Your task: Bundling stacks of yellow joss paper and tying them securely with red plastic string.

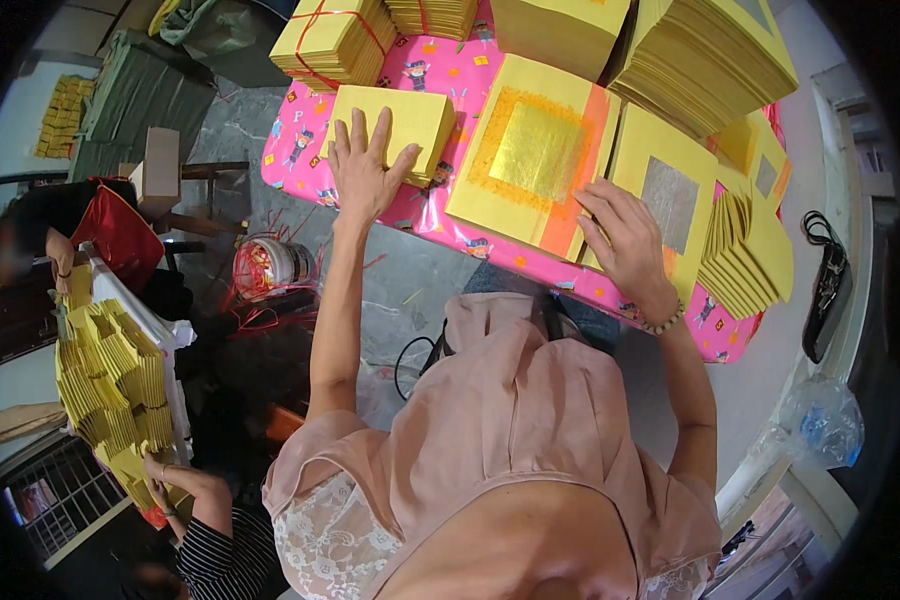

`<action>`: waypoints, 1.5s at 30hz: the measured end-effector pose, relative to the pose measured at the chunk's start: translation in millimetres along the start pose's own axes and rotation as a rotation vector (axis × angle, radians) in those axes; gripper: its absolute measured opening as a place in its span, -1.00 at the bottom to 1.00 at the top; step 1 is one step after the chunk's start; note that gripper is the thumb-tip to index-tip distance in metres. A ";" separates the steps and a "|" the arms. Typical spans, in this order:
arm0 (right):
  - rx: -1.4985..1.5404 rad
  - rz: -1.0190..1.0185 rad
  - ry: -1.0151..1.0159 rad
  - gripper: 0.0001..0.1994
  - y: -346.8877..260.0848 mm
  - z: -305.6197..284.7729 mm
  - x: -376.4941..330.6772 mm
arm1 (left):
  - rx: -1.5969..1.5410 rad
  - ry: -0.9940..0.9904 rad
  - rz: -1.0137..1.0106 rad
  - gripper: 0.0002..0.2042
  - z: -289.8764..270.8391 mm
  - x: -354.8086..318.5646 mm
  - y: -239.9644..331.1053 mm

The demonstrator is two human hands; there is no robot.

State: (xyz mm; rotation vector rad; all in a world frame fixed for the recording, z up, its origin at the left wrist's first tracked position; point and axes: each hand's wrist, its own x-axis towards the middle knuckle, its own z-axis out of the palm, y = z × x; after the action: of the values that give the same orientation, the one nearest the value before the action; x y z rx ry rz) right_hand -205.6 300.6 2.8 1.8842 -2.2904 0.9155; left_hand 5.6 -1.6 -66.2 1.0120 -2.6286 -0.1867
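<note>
My left hand [363,172] lies with its fingers spread on top of a block of yellow paper [425,112] near the table's left side. My right hand [625,235] reaches over the right edge of a yellow paper stack [482,160], whose top sheet carries a gold foil square [535,150] with an orange border. Its fingers are stretched out, the tips touching the orange strip along that edge, with the thumb a little apart. Partly beneath this hand lies another yellow paper stack [705,165] with a silver foil square [670,205].
Tall yellow paper stacks [705,75] and red-tied bundles [335,45] line the back of the pink-covered table [430,215]. Folded yellow papers [740,255] fan out at right. A bucket [272,262] with red strips stands on the floor. Other people handle yellow papers [115,375] at left.
</note>
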 end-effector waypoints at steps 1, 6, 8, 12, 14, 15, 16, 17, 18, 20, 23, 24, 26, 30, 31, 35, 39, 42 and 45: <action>-0.001 0.001 -0.002 -0.73 -0.2 -0.2 -0.2 | 0.012 0.014 -0.002 -0.32 2.0 -1.2 0.1; 0.017 -0.008 -0.033 -0.63 -8.4 -6.0 -5.6 | -0.004 0.050 0.017 -0.29 6.7 -2.7 -3.1; 0.023 -0.024 -0.045 -0.61 -12.7 -9.1 -9.6 | -0.022 0.046 0.011 -0.30 5.5 -1.2 -4.7; -0.005 -0.059 -0.087 -0.56 -18.2 -9.7 -17.2 | -0.032 0.054 0.019 -0.35 -0.9 1.3 -5.9; -0.021 -0.064 -0.073 -0.61 -19.1 -6.9 -19.0 | -0.055 0.067 0.042 -0.36 -6.2 3.3 -6.3; -0.031 -0.080 -0.061 -0.66 -19.1 -5.5 -19.4 | -0.079 0.090 0.056 -0.36 -9.6 4.6 -6.3; -0.034 -0.073 -0.054 -0.66 -18.9 -4.6 -19.8 | -0.063 0.105 0.080 -0.38 -13.3 5.9 -5.7; -0.013 -0.092 -0.036 -0.71 -18.7 -3.9 -19.9 | -0.056 0.096 0.082 -0.38 -17.7 7.3 -4.7; 0.010 -0.108 -0.013 -0.76 -18.5 -3.5 -19.8 | -0.013 0.114 0.099 -0.38 -22.5 9.0 -3.0; 0.031 -0.103 -0.014 -0.79 -18.4 -3.6 -19.3 | 0.051 0.150 0.118 -0.43 -33.0 12.3 4.8; 0.077 -0.081 -0.009 -0.86 -18.1 -4.9 -17.1 | -0.100 0.211 0.282 -0.48 -54.3 13.7 24.3; 0.103 -0.065 -0.012 -0.88 -17.8 -5.4 -16.1 | -0.217 0.199 0.278 -0.55 -59.2 9.9 35.7; 0.122 -0.052 -0.013 -0.90 -16.9 -5.9 -14.4 | -0.413 0.055 0.349 -0.58 -69.5 1.9 57.9; 0.223 -0.003 -0.008 -0.91 -14.6 -5.3 -12.1 | -0.609 -0.179 0.612 -0.62 -73.3 -18.1 101.9; 0.222 -0.002 -0.007 -0.91 -14.2 -4.8 -12.0 | -0.609 -0.179 0.612 -0.62 -71.3 -20.3 109.3; 0.286 0.059 -0.009 -0.90 -12.6 -3.1 -11.9 | -0.610 -0.288 0.700 -0.68 -60.7 -23.5 123.8; 0.336 0.095 -0.010 -0.90 -10.3 -1.9 -11.7 | -0.609 -0.268 0.711 -0.78 -56.1 -21.1 124.0; 0.357 0.119 -0.012 -0.90 -8.8 -0.9 -11.8 | -0.604 -0.270 0.702 -0.79 -56.8 -20.7 123.2; 0.372 0.133 -0.018 -0.89 -7.8 0.4 -11.6 | -0.601 -0.288 0.680 -0.80 -57.3 -21.5 124.0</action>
State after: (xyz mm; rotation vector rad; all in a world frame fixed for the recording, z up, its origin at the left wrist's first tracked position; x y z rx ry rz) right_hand -195.4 310.0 1.2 1.8817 -2.4156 1.4353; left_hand -38.1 104.2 11.3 -0.1196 -2.7082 -0.9290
